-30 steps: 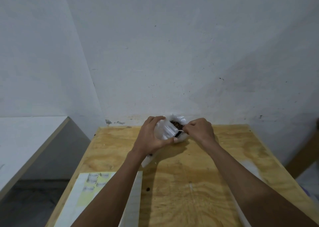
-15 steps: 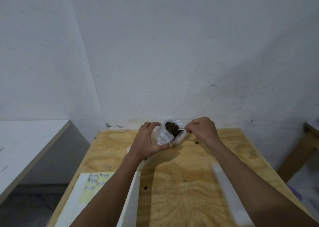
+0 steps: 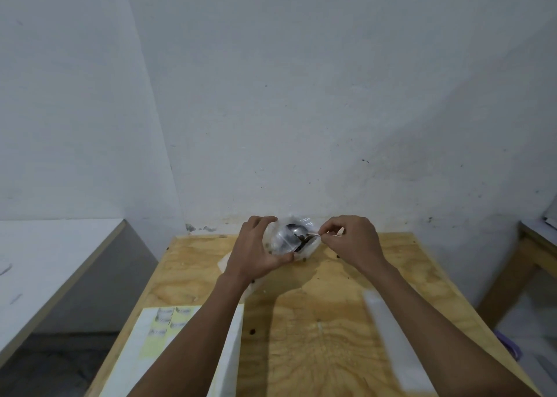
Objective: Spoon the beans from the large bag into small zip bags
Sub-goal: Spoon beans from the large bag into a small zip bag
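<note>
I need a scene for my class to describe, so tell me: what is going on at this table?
A person is working at a plywood table set against a white wall. The left hand grips a clear plastic bag and holds it open. The right hand pinches the handle of a metal spoon, whose bowl sits at the bag's mouth with dark beans beside it. A few loose beans lie on the table.

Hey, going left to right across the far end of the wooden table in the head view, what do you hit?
Left hand → clear bag that it grips → spoon over the bag's mouth → right hand pinching the spoon's handle.
</note>
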